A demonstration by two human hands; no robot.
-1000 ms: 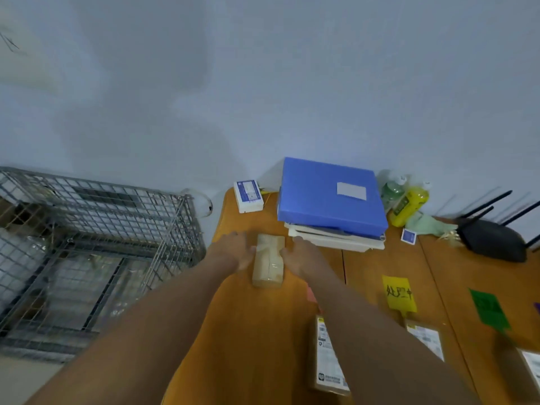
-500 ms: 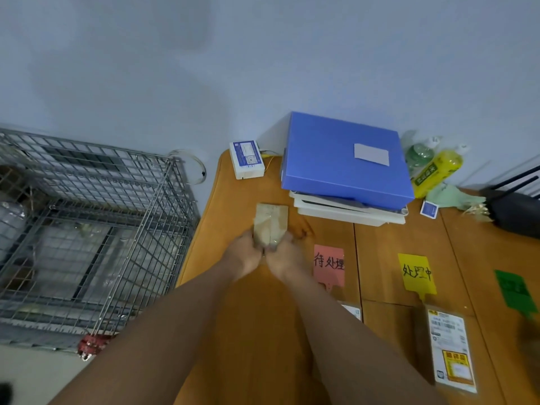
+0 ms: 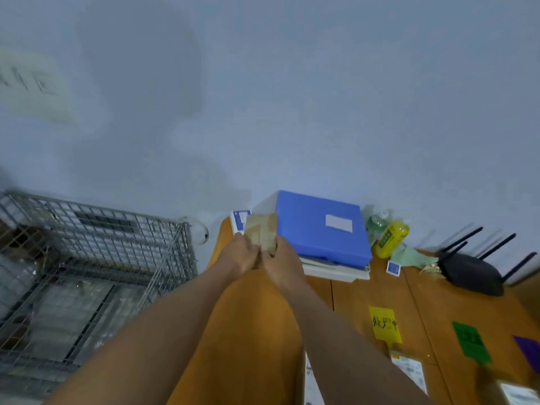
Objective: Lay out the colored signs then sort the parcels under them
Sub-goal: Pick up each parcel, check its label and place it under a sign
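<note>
The parcel (image 3: 261,231) is held up over the table's (image 3: 248,317) far left corner, gripped at its near end by 2 hands — left (image 3: 241,255), right (image 3: 282,266). Keep both grips firm, read its label, then lower it flat under its matching sign — yellow (image 3: 384,324) or green (image 3: 470,342).

Tan parcel (image 3: 261,230), blue box (image 3: 318,226), yellow sign (image 3: 384,324) w/ black writing, green sign (image 3: 470,342), orange table (image 3: 251,331).
</note>
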